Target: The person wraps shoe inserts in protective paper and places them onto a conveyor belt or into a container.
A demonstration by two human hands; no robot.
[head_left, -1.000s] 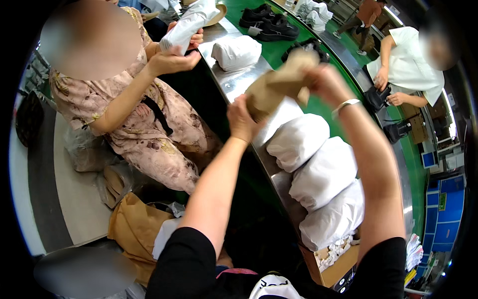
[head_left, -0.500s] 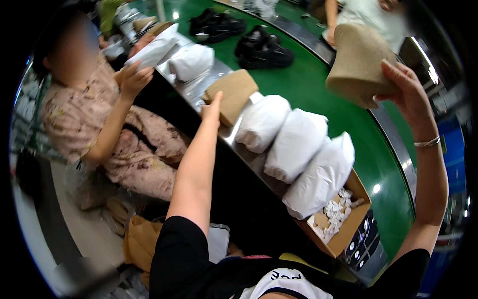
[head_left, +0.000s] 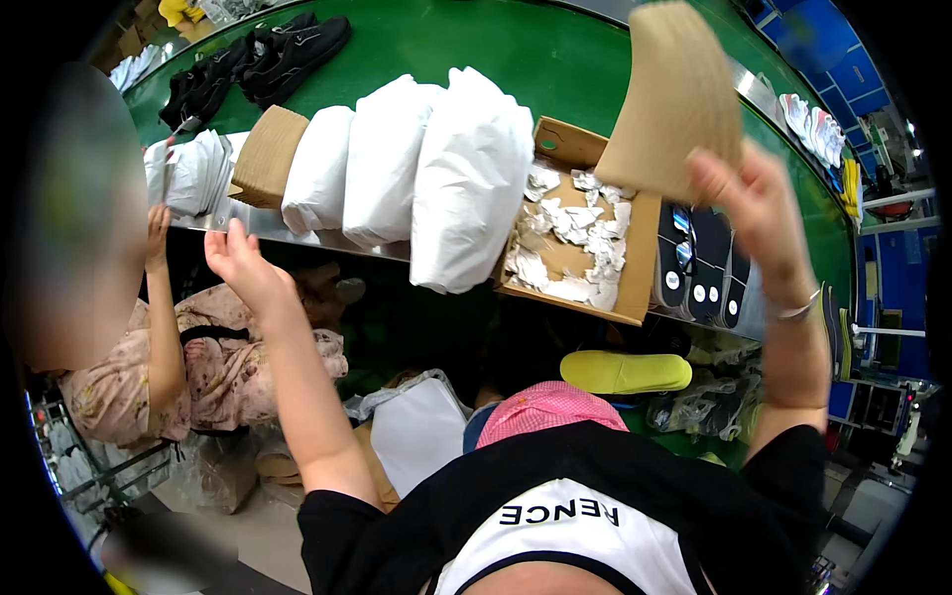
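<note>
My right hand (head_left: 749,203), slightly blurred, is raised at the right and grips the lower edge of a curved stack of brown cardboard sheets (head_left: 674,99). At the left, my left hand (head_left: 243,260) is empty with its fingers apart. It is just below another stack of brown cardboard sheets (head_left: 270,156), which stands on the metal ledge. To that stack's right, white wrapped bundles (head_left: 474,183) lean side by side. Beyond them is an open cardboard box (head_left: 645,260) holding crumpled white paper pieces (head_left: 570,223).
Black shoes (head_left: 297,59) rest on the green conveyor belt (head_left: 426,40). Black insoles (head_left: 706,263) stand right of the box, with a yellow insole (head_left: 625,371) below it. A co-worker in a floral outfit (head_left: 218,307) sits at my left, a hand (head_left: 157,236) near white wrapping (head_left: 193,174).
My view has swung to the right. My left hand has come away from the brown stack on the ledge. My right hand still holds its curved brown stack, now above the box and insoles.
</note>
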